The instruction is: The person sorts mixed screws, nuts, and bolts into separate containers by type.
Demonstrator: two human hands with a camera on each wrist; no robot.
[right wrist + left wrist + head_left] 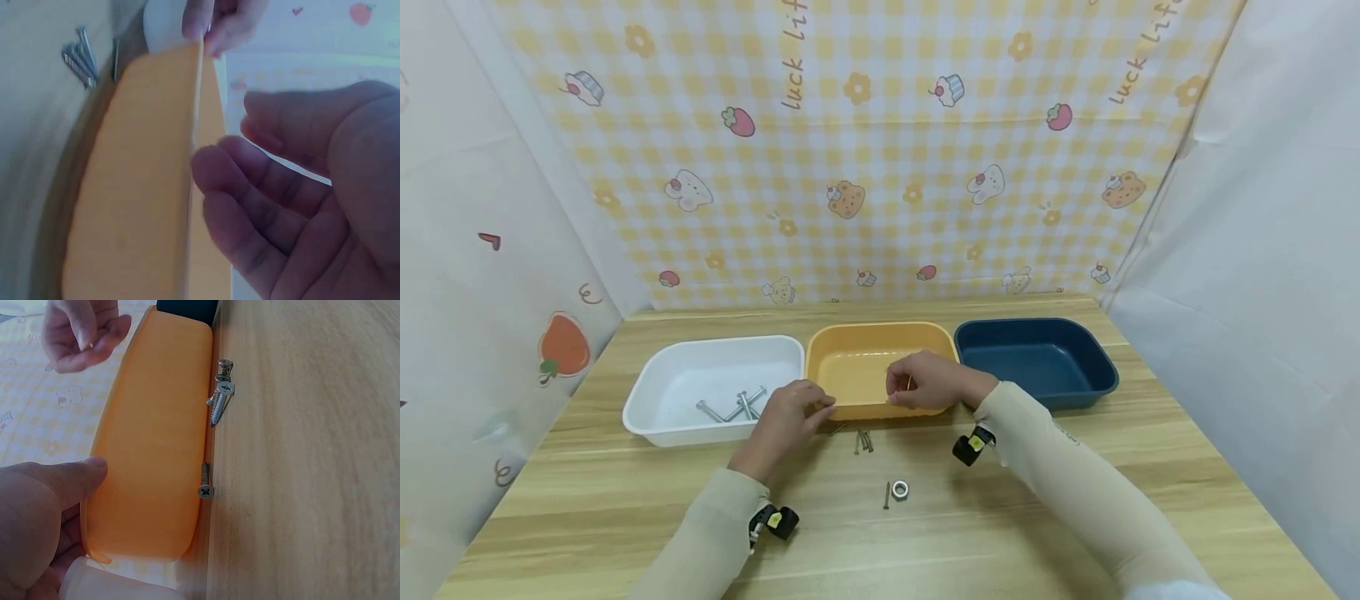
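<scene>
My left hand [787, 414] pinches the rim of the yellow tray [857, 412] at its front left corner. In the left wrist view the thumb [75, 478] lies against the tray's outer side, with the other fingers behind the rim. Over the right part of this tray hovers my right hand [928, 379], its fingers loosely curled. A gap shows between its thumb and fingertips in the right wrist view, and nothing is seen in it. Several small screws [864, 442] lie on the table just in front of the tray. One more screw [205, 481] sits close to its front wall, near the left hand.
On the left stands a white tray [658, 367] with several long bolts [745, 406] in it. A dark blue tray [1037, 398] stands to the right of the yellow one. Nearer on the wooden table lie a hex nut [900, 490] and a single screw [886, 496].
</scene>
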